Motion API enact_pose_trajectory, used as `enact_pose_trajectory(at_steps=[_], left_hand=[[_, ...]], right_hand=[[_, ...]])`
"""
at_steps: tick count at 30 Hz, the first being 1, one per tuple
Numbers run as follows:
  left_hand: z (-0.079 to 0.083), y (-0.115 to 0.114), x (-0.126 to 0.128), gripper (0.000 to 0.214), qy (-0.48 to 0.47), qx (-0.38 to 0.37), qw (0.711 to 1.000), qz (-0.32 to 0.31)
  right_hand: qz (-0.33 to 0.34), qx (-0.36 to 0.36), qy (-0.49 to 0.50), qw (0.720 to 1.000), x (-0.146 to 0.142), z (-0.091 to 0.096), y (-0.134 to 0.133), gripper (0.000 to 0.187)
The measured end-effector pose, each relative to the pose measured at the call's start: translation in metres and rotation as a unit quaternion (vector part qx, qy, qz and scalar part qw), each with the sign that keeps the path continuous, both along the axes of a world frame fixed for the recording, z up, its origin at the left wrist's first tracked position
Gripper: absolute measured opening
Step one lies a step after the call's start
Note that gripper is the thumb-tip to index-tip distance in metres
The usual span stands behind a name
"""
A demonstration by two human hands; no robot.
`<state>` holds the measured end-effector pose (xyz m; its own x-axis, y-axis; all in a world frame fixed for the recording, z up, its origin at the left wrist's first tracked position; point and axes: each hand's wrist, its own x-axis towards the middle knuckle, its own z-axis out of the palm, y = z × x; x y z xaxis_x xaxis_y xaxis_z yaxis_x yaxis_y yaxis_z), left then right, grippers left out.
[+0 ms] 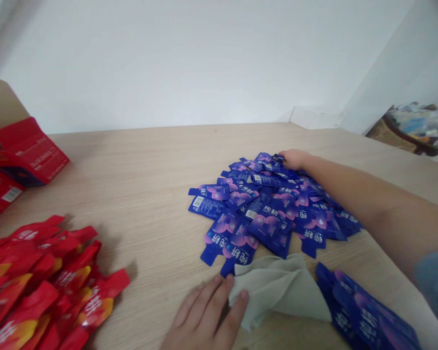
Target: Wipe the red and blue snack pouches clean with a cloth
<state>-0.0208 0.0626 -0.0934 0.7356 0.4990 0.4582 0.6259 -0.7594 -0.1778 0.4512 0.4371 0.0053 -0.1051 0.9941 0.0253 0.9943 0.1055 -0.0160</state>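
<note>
My right hand point(294, 159) reaches across a heap of flat blue sachets point(263, 204) and lies at its far edge, with its fingers against the top sachets. Whether it grips one is hidden. My left hand point(208, 316) sits at the near side of the heap, fingertips resting on a crumpled grey-green cloth point(277, 291). The cloth touches the heap's lower edge. To its right lies a smaller stack of blue sachets point(365, 311). A heap of red sachets point(47, 287) lies at the left, away from both hands.
An opened red carton point(29, 150) stands at the table's left side on the pale wood-grain table point(149, 160). A white wall point(190, 58) rises behind the far edge. A pile of mixed items point(416, 129) sits beyond the right corner.
</note>
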Motion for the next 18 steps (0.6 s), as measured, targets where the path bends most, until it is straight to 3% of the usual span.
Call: enact_pose_trajectory(at_steps=[3,5,9,11,13,14,18], left_hand=[[0.012,-0.003,0.005,0.066,-0.012,-0.054,0.998,0.008],[0.02,-0.008,0.01,0.074,-0.031,-0.108,0.994,0.013],[0.035,-0.022,0.018,0.088,-0.071,-0.198,0.977,0.026],[0.039,-0.028,0.019,0.089,-0.115,-0.201,0.972,0.036],[0.041,-0.03,0.018,0.081,-0.185,-0.174,0.965,0.059],[0.041,-0.029,0.017,0.076,-0.223,-0.154,0.96,0.077],[0.044,-0.021,0.016,0.07,-0.29,-0.14,0.938,0.128]], right_hand=[[-0.009,0.071,0.046,0.996,-0.038,0.019,-0.019,0.029],[0.01,0.119,0.091,0.989,-0.074,0.026,-0.047,0.037],[0.1,0.164,0.163,0.968,-0.151,0.024,-0.145,0.046],[0.227,0.19,0.194,0.935,-0.181,0.02,-0.199,0.045],[0.372,0.144,0.129,0.908,-0.201,0.017,-0.24,0.051],[0.408,0.126,0.098,0.899,-0.208,0.016,-0.254,0.052],[0.449,0.049,0.064,0.89,-0.226,0.007,-0.282,0.056]])
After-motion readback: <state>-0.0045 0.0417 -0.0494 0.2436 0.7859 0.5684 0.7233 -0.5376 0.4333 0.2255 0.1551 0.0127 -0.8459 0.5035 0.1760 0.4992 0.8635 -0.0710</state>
